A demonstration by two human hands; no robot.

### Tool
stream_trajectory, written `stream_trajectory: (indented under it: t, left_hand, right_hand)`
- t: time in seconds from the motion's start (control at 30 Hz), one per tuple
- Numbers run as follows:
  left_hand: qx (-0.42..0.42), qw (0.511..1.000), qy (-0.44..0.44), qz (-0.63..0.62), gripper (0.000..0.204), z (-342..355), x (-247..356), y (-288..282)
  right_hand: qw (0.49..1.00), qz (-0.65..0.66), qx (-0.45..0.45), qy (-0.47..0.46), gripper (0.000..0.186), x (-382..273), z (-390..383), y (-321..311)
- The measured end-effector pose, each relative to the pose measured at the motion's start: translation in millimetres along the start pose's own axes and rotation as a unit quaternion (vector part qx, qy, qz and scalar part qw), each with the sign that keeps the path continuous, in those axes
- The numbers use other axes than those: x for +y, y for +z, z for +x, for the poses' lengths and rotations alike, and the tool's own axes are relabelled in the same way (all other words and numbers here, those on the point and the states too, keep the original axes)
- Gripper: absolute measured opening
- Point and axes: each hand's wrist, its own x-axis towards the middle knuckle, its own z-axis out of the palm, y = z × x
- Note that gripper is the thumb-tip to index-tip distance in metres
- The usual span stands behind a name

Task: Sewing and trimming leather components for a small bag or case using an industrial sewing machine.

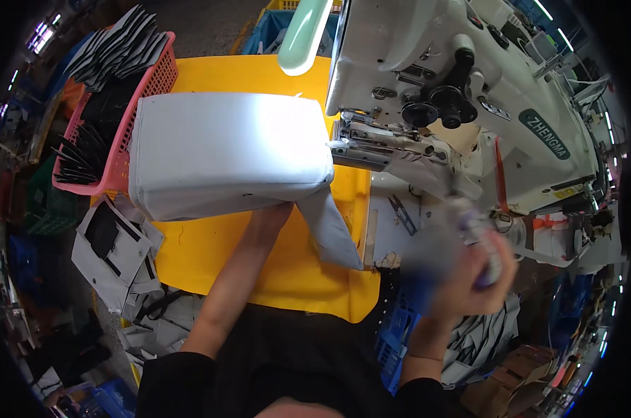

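Observation:
A boxy light-grey fabric bag (225, 150) lies on its side over the yellow table cover (274, 279), its right end against the presser area of the sewing machine (364, 143). A loose grey strip (328, 233) hangs from its near right corner. My left hand (272, 214) reaches beneath the bag's near side; its fingers are hidden. To the right, my right hand (479, 275) is smeared by motion, closed around a slim tool with a white and purple handle (479, 233), whose exact kind is blurred. Beside that hand is a blurred grey patch I cannot make out.
A pink basket (169, 63) of dark and grey pieces stands at the left. Below it lie grey fabric panels (113, 251). Dark snips (402, 214) rest by the machine. More grey pieces (479, 341) and a blue crate (395, 334) are at lower right.

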Motion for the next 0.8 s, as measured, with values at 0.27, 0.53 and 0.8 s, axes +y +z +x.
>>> stream_trajectory:
  t: [0.27, 0.53, 0.8]
  left_hand:
    - [0.013, 1.0, 0.012, 0.022, 0.053, -6, 0, -5]
    - [-0.004, 1.0, -0.003, 0.001, 0.054, -6, -1, -10]
    - [0.015, 0.997, -0.029, -0.067, 0.053, 0, -2, -23]
  right_hand:
    - [0.98, 0.056, -0.189, -0.021, 0.023, -25, -31, 48]
    - [0.98, 0.068, -0.187, -0.01, 0.023, -21, -40, 66]
    - [0.998, 0.019, -0.059, 0.02, 0.019, -22, -19, 6]
